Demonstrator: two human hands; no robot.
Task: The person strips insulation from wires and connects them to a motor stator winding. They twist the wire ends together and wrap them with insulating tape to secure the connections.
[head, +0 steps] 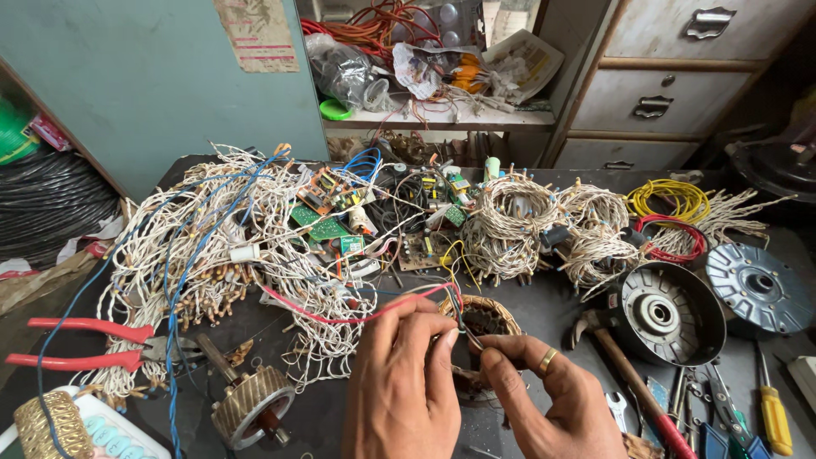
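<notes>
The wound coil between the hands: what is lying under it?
The coil rests on the dark table. The left hand and right hand cover its lower part, so anything beneath there is hidden.

Electrical repair workshop

Wire bundles (212, 246), circuit boards (327, 225), motor housings (667, 313), pliers (85, 344), a hammer (625, 370) and screwdriver (773, 412) crowd a dark bench (552, 310) beside worn drawers (671, 85).

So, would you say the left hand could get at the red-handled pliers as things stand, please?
Probably yes, once it lets go. The left hand is pinching wires over the wound coil, while the red-handled pliers lie uncovered on the bench to its left, with only loose white wire and a small rotor between.
</notes>
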